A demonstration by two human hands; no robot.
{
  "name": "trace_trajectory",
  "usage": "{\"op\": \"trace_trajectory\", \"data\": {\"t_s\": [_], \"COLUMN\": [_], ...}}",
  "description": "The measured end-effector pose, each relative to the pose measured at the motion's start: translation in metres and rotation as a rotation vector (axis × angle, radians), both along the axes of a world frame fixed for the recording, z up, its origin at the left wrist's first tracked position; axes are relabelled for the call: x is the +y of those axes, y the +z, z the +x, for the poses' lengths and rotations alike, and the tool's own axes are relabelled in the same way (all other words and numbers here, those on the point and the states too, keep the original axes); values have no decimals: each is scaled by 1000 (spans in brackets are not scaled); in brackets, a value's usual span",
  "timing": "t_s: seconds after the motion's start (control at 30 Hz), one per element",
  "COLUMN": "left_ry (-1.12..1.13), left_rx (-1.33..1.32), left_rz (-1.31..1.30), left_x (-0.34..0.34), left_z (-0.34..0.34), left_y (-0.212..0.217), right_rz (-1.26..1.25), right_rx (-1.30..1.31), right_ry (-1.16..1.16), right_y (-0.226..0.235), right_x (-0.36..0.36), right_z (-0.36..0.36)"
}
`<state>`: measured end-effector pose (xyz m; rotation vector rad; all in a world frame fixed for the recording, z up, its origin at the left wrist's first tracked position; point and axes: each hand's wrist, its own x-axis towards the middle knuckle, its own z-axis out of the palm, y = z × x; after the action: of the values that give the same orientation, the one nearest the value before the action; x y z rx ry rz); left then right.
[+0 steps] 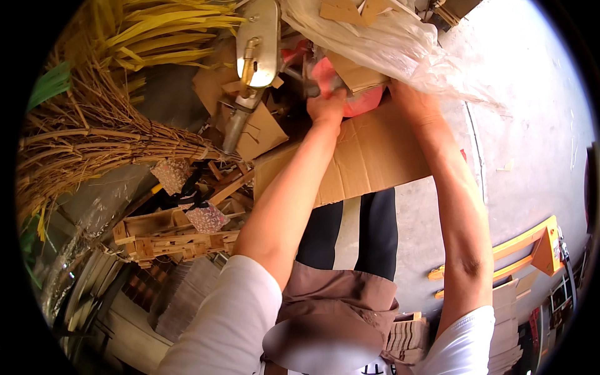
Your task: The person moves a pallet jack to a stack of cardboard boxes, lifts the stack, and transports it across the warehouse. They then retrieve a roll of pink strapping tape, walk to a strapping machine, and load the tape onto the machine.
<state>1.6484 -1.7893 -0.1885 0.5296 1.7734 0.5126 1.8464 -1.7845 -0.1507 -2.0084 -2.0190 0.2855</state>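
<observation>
Both my arms stretch over the upright side of a brown cardboard box (362, 156) that stands in front of my legs. My left hand (328, 107) is curled beside a pink-red, shiny piece (364, 104) inside the box; what its fingers grip, if anything, is hidden. Against a folded piece of tan cardboard (356, 74), my right hand (412, 103) reaches in at the far right corner, its fingers out of sight. Crumpled clear plastic sheeting (400, 50) hangs over the far edge, close above the right hand.
At the left lean a twig broom (112, 144) and yellow strips (169, 31). A metal plate with a rod (257, 37) stands close by my left hand. Below it are wooden crates (181, 234). Yellow forks of a pallet jack (544, 250) lie on the grey floor (525, 150) at right.
</observation>
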Motion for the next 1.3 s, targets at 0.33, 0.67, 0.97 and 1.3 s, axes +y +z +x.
{"op": "trace_trajectory", "data": {"t_s": [0.33, 0.67, 0.97, 1.3], "left_ry": [176, 304, 202, 103], "left_rx": [29, 122, 230, 317], "left_rz": [-123, 87, 78, 135], "left_x": [-10, -8, -24, -30], "left_z": [-20, 9, 5, -2], "left_y": [-16, -4, -3, 4], "right_rz": [-147, -135, 68, -142], "right_rx": [-24, 456, 478, 478], "right_ry": [-145, -313, -406, -333], "right_y": [61, 46, 1, -3], "right_x": [-36, -31, -48, -40], "right_z": [-31, -86, -94, -99]}}
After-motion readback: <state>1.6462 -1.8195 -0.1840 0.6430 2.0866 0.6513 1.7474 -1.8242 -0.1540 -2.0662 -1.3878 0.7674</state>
